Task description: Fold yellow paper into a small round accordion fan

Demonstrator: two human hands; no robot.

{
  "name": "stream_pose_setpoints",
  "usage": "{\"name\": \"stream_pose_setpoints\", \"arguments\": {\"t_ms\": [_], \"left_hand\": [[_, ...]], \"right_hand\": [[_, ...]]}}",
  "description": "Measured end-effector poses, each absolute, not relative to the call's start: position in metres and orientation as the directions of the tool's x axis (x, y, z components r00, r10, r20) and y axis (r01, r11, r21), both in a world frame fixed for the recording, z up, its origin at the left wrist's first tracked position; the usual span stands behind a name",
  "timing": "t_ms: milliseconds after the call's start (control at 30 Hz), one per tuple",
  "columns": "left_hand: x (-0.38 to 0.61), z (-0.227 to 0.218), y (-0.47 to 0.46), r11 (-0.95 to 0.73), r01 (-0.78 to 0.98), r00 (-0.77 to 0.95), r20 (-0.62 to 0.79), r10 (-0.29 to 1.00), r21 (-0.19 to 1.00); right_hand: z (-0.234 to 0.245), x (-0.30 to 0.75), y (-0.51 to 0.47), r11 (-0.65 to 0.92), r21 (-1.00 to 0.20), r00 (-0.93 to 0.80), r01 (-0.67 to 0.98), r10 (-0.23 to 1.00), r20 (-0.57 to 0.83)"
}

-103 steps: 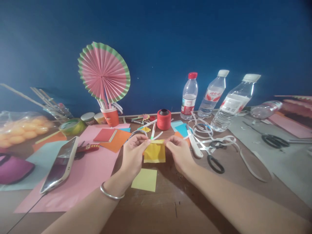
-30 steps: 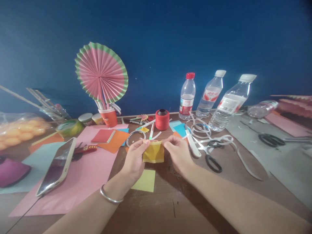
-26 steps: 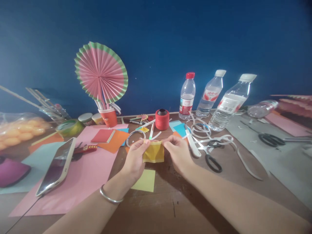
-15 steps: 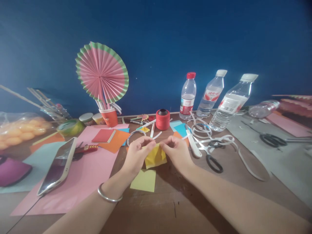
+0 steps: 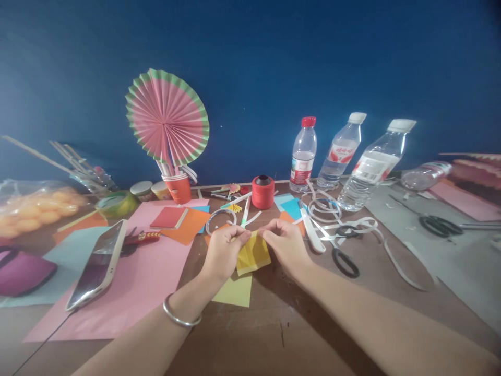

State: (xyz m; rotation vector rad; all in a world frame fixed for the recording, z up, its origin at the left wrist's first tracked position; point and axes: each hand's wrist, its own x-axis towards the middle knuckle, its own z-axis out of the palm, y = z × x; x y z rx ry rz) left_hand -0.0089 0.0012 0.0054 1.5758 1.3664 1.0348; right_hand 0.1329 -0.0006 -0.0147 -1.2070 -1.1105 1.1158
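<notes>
A small piece of yellow paper (image 5: 254,254) is held up between my two hands, with creases across it. My left hand (image 5: 225,250), a silver bangle on its wrist, pinches the paper's upper left edge between thumb and finger. At the top right, my right hand (image 5: 287,245) pinches it the same way. Below it on the table lies a paler yellow paper square (image 5: 235,291), partly covered by the held sheet and my left hand. A red spool of thread (image 5: 263,193) stands just beyond my fingers.
Scissors (image 5: 344,261), a white-handled cutter (image 5: 313,232) and curled white strips (image 5: 324,206) lie to the right, before three water bottles (image 5: 301,162). Leftward are a phone (image 5: 97,263), pink paper (image 5: 148,292), a red paper stack (image 5: 168,218) and an orange cup (image 5: 178,189) holding a pleated fan (image 5: 168,117).
The yellow paper has tilted and shows its creased face more; my left hand has shifted slightly right and lower. Both hands keep their pinch. The whole view has shifted slightly.
</notes>
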Motion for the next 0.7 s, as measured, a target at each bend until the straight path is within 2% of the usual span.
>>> {"name": "stream_pose_setpoints", "arguments": {"t_ms": [100,233,367,467,567,700], "left_hand": [[-0.0077,0.0050,0.0021,-0.074,0.298,0.084,0.051,0.995,0.952],[-0.0075,0.0018,0.0027,-0.095,0.267,0.077,0.078,0.994,0.959],[-0.0088,-0.0005,0.0026,-0.120,0.247,0.024,0.118,0.993,0.962],[-0.0099,-0.0002,0.0024,-0.129,0.226,-0.003,0.133,0.991,0.966],[-0.0096,0.0009,0.0013,-0.122,0.225,0.016,0.121,0.992,0.967],[-0.0083,0.0014,-0.0002,-0.149,0.232,0.070,0.136,0.988,0.961]], "right_hand": [[-0.0182,0.1320,0.0004,0.015,-0.988,0.115,-0.155,0.993,-0.003],[-0.0182,0.1302,-0.0001,-0.048,-0.907,0.088,-0.419,0.992,-0.094],[-0.0148,0.1310,0.0001,-0.009,-0.858,0.122,-0.514,0.989,-0.084],[-0.0126,0.1318,-0.0003,0.028,-0.878,0.095,-0.478,0.995,-0.020],[-0.0119,0.1301,-0.0033,0.014,-0.942,-0.061,-0.335,0.997,0.036],[-0.0139,0.1281,-0.0051,-0.014,-0.979,-0.072,-0.201,0.997,0.001]]}}
